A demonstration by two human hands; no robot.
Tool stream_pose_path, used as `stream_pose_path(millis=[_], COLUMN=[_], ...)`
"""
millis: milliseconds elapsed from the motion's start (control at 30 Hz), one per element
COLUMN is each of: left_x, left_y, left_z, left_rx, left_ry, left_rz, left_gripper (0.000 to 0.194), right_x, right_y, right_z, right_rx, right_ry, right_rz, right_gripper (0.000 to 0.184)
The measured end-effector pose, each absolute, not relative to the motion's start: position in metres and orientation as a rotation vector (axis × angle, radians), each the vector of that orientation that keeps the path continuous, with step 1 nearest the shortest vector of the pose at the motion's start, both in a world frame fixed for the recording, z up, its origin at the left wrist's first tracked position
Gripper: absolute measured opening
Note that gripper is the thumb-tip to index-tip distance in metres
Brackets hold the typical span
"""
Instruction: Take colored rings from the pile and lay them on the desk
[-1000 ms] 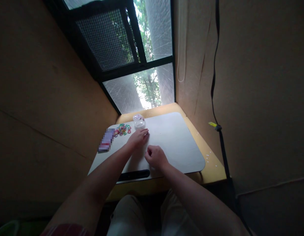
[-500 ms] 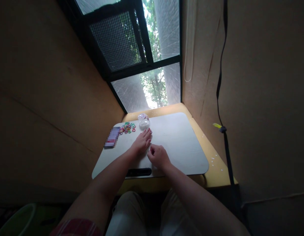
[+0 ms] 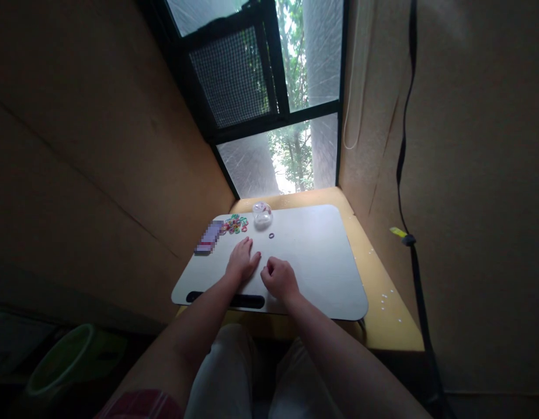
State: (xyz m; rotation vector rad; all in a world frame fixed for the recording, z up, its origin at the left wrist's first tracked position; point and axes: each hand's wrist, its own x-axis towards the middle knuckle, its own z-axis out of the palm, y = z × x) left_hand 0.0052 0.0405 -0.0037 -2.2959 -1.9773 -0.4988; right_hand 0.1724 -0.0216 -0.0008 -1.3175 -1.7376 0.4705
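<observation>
My left hand (image 3: 243, 260) lies flat on the white lap desk (image 3: 322, 250), fingers stretched out and thumb apart, holding nothing that I can see. To its right my right hand (image 3: 280, 278) is curled closed on the board; whatever may be inside the fingers is hidden. Beyond the hands a small dark purple ring (image 3: 271, 235) lies alone on the white surface. Farther back is a loose pile of small coloured rings (image 3: 235, 224), near the left hand's fingertips. Beside the pile stands a clear round plastic container (image 3: 263, 219), its lid side raised behind it.
A blurred-out flat phone-like object (image 3: 209, 237) lies at the board's left edge. A black slot (image 3: 247, 301) runs along the near edge. The board rests on a yellow table (image 3: 383, 308) below a window (image 3: 287, 151). A black strap (image 3: 415, 273) hangs at right; a green bin (image 3: 62, 361) is lower left.
My left hand has drawn back to the left and nearer, uncovering the small purple ring. My right hand stays closed in nearly the same place. The camera view has shifted slightly.
</observation>
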Motion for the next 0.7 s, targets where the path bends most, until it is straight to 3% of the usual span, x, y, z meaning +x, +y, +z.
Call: stream_pose_path(millis=[367, 700], left_x=[0.001, -0.013], left_y=[0.077, 0.084], left_z=[0.021, 0.012], left_rx=[-2.1, -2.253], left_ry=[-2.148, -2.104], left_rz=[-0.349, -0.569], left_gripper=[0.061, 0.047], right_x=[0.176, 0.173], right_y=[-0.021, -0.02], right_z=[0.001, -0.002], right_rx=[-1.327, -1.391], right_ry=[-1.729, -1.737], right_rz=[0.511, 0.469], right_gripper=[0.015, 0.017])
